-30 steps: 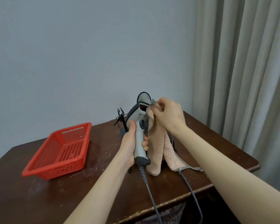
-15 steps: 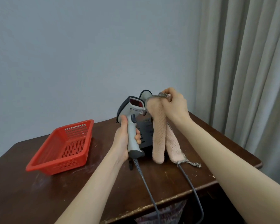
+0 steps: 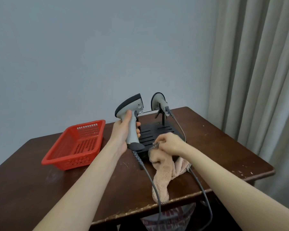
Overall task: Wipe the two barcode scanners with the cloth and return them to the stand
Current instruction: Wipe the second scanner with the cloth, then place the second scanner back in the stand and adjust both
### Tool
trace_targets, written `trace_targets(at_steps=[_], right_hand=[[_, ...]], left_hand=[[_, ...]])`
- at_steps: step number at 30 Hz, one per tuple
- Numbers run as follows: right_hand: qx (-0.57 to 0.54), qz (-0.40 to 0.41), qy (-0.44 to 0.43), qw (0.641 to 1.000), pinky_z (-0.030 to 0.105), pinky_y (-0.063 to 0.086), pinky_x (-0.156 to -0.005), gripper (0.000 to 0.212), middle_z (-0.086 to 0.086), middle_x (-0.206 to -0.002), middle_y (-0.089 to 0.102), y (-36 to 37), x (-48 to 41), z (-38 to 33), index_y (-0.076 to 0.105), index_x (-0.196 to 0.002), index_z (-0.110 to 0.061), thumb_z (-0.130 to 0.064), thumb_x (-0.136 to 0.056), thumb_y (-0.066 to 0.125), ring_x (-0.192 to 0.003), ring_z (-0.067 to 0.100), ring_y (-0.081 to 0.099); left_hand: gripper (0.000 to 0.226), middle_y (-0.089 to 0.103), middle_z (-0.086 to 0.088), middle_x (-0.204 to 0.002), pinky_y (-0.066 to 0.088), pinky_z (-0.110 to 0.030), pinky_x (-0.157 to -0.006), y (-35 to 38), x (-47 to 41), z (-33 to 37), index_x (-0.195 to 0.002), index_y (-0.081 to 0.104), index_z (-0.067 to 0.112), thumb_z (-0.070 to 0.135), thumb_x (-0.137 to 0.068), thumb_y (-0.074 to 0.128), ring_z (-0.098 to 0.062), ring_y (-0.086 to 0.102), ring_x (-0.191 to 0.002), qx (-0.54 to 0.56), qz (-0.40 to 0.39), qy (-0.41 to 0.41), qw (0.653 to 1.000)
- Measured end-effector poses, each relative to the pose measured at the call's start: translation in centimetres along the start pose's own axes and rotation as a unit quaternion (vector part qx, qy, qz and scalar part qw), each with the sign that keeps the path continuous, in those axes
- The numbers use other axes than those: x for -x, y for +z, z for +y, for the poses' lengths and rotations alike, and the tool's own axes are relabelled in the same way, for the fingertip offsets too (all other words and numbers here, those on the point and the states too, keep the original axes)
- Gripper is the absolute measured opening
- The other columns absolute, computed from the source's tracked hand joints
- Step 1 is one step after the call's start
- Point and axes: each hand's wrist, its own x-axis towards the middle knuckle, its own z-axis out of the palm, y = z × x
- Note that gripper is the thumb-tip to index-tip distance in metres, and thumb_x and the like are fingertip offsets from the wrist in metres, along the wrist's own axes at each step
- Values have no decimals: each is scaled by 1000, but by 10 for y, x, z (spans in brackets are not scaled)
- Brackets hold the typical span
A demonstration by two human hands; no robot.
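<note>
So your left grip point(image 3: 123, 133) clamps the grey barcode scanner point(image 3: 132, 114) upright, and your right grip point(image 3: 170, 144) pinches the pink cloth point(image 3: 163, 170) by the black stand point(image 3: 157, 130).

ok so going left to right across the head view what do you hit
red basket → left hand gripping the first scanner → second scanner on the stand → curtain. Right hand and cloth overlap the stand, so left out.
</note>
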Motion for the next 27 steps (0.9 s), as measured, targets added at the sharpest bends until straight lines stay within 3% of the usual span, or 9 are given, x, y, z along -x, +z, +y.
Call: trace_targets(at_steps=[3,8,12,14,16,19,23,25,27], right_hand=[[111,-58,-4,992,30,53,-77,40,4,-129,59,11,-4,3,59,-128,-18,-9,-90,49,-102,20,62],[213,-116,-16,970,32,50,-85,54,-3,-133,57,-4,-6,-11,50,-139,-25,-32,-87,62,-107,18,58],[189,-201,-10,961,38,39,-108,84,-8,-149,41,-11,3,-5,34,-148,-25,-49,-78,73,-136,19,41],[227,-223,14,948,38,45,-101,90,-5,-148,41,-6,8,1,31,-149,-24,-48,-74,76,-132,23,45],[250,-186,22,950,30,53,-74,71,1,-126,55,-1,9,6,46,-137,-19,-41,-76,75,-108,24,60],[160,-81,39,983,26,51,-48,20,3,-87,58,2,4,10,55,-83,-15,-30,-84,68,-71,22,65],[228,-106,38,967,31,55,-69,38,-4,-94,63,-13,8,0,66,-110,-21,-48,-84,64,-78,18,64],[242,-25,21,970,34,52,-81,39,-6,-97,67,-22,7,-6,68,-106,-26,-57,-85,58,-88,18,63],[99,80,-16,992,35,53,-84,36,-5,-90,66,-34,6,-21,67,-103,-25,-55,-89,51,-87,18,63]], left_hand=[[40,62,-6,-69,49,-24,-45,2,1,5,-93,60,2,42,-91,56,-15,52,-47,-16,-2,-1,1000],[37,63,-7,-76,52,-27,-50,9,2,14,-100,58,2,37,-91,57,-17,54,-52,-33,-3,-9,999],[38,64,-7,-77,52,-30,-54,15,-1,27,-107,57,0,34,-91,58,-19,55,-54,-40,-8,-10,999],[33,63,-7,-77,52,-28,-52,19,-2,33,-106,57,1,32,-92,57,-19,54,-54,-42,-10,-9,999],[29,63,-8,-77,51,-26,-51,22,-2,37,-106,57,1,27,-93,55,-18,53,-53,-41,-15,-12,999],[23,62,-8,-77,49,-24,-50,27,-2,39,-101,58,0,20,-92,52,-18,52,-54,-43,-20,-15,999],[17,63,-10,-82,49,-29,-56,31,-3,35,-96,58,-1,13,-90,51,-19,53,-58,-42,-20,-22,999],[20,65,-11,-84,49,-29,-58,33,-4,34,-103,57,-3,12,-90,50,-19,55,-60,-45,-22,-26,998],[23,63,-12,-83,50,-30,-59,37,-6,35,-108,55,-4,10,-91,48,-20,56,-62,-41,-24,-31,998]])
